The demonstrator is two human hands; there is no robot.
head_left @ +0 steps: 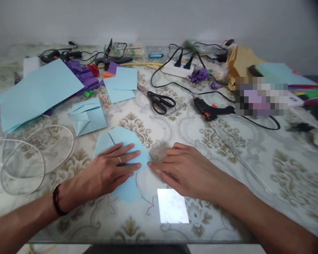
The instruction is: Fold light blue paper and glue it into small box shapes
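Note:
A folded light-blue paper (122, 138) lies on the glass-topped table (228, 197) in front of me. My left hand (107, 173) lies flat on it, fingers stretched out and pressing it down; a ring is on one finger and a dark band on the wrist. My right hand (182, 167) rests flat on the table just to the right, its fingertips touching the paper's right edge. Neither hand grips anything.
Another folded blue piece (88, 116), a large blue sheet (37, 91), two blue squares (123, 84), purple folded paper (86, 76), black scissors (159, 102), a black glue gun (210, 109), a power strip (177, 68), white wire loops (29, 155) and paper stacks at right.

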